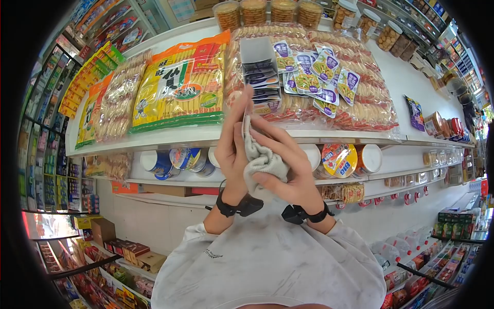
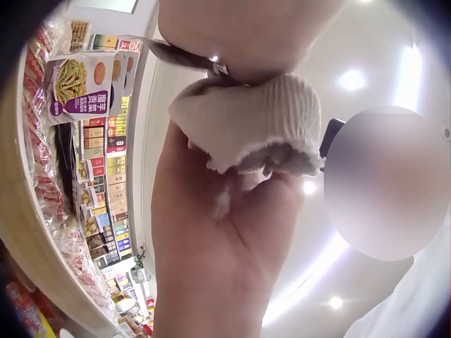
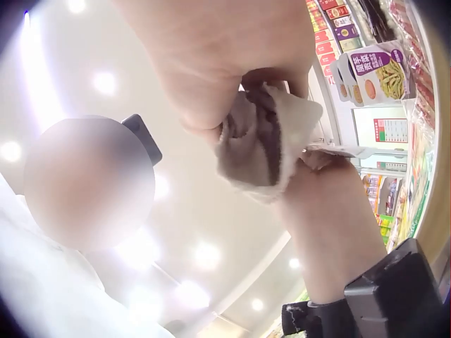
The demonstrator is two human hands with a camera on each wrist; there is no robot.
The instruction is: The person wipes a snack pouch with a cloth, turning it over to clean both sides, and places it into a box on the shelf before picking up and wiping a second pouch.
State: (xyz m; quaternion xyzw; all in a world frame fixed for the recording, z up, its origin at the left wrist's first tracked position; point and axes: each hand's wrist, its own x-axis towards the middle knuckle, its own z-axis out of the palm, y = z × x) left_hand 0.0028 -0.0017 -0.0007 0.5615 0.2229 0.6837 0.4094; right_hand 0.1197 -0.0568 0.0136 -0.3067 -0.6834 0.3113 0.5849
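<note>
In front of the chest, both hands meet around a bunched off-white knitted cloth (image 1: 267,166), with ribbing and a ragged hollow edge like a glove's cuff. My right hand (image 1: 290,170) grips this cloth, its thumb bent over the near side. The left hand (image 1: 231,149) stands on edge opposite, fingers pointing away from the body, pinching a thin flat packet (image 2: 184,58) that sticks out beside the cloth. Seen nearly edge-on, the packet (image 3: 342,150) hides its print. Just beyond the fingertips, an open display box (image 1: 257,51) holds a row of similar-sized snack packets (image 1: 265,92).
Loose purple-and-white snack packets (image 1: 319,77) lie on clear bags of round crackers (image 1: 370,87). A large yellow snack bag (image 1: 180,82) lies left of the box on the white shelf (image 1: 206,135). Instant noodle tubs (image 1: 339,159) stand one level below. Plastic jars (image 1: 254,13) line the back.
</note>
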